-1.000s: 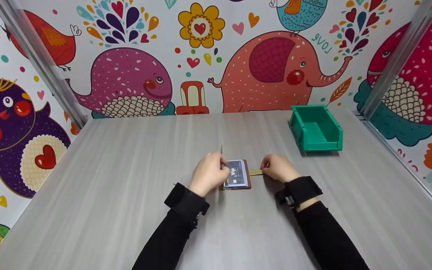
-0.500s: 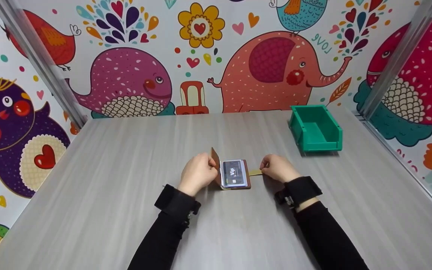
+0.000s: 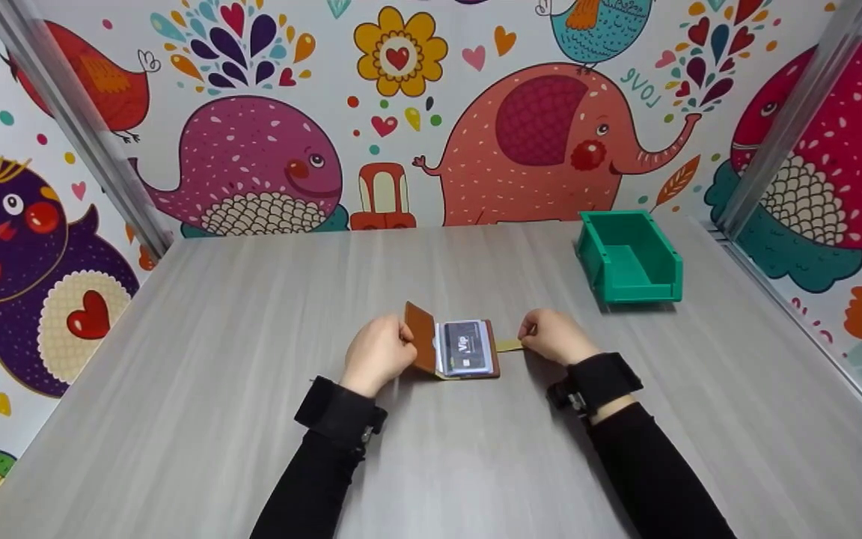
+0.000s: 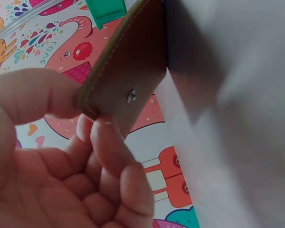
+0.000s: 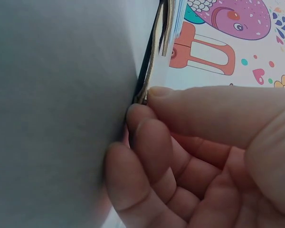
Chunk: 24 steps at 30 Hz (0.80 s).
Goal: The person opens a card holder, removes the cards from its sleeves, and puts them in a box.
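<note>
A small brown card holder lies on the table with its cover raised to the left. Inside it, a dark card printed "Vip" shows in a clear sleeve. My left hand pinches the free edge of the tilted cover between thumb and fingers. Up close in the left wrist view, the cover has a stitched edge and a metal snap. At the right, my right hand pinches the end of the narrow yellowish strap, low over the tabletop.
A green plastic bin stands at the back right of the grey table. Behind the table rises a wall with cartoon animals, and metal posts stand at the corners.
My left hand has moved left, swinging the cover from nearly upright to leaning outward, and more of the card shows. The right hand has stayed in place on the strap.
</note>
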### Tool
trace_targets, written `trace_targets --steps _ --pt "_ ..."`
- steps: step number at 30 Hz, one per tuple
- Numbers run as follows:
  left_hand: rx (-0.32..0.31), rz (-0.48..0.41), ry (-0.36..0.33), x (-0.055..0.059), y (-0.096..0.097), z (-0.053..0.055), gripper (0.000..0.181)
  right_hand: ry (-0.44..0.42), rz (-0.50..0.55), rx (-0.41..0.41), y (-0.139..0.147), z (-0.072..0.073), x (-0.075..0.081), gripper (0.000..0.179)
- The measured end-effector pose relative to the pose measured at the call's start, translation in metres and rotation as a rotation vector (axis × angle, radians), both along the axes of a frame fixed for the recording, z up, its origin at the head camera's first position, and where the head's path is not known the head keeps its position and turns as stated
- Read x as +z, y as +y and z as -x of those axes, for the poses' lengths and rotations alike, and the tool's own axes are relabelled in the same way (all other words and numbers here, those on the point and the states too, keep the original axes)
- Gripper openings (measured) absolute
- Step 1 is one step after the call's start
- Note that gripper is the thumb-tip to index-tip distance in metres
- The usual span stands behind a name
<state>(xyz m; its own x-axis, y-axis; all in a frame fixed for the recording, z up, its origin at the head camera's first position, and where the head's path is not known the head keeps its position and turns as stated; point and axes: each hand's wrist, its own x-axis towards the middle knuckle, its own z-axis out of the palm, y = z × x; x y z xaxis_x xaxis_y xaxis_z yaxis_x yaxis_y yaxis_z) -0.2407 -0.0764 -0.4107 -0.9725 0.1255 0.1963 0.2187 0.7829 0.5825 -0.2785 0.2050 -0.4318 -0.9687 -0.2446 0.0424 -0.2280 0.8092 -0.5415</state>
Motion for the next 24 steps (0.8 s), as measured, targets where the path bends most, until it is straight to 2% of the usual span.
trace_targets --steps 3,8,24 --pt "-0.005 0.013 0.007 -0.0021 -0.0026 0.0005 0.012 0.004 0.009 0.010 0.0003 -0.0011 0.0009 0.004" --pt "-0.010 0.033 0.012 -0.0035 -0.0051 0.0012 0.011 -0.024 -0.012 -0.020 -0.0004 0.0010 -0.0003 0.004" --pt "-0.021 0.074 -0.057 -0.0095 -0.0106 0.0027 0.017 -0.014 -0.026 -0.020 0.0003 0.0020 -0.0023 0.004"
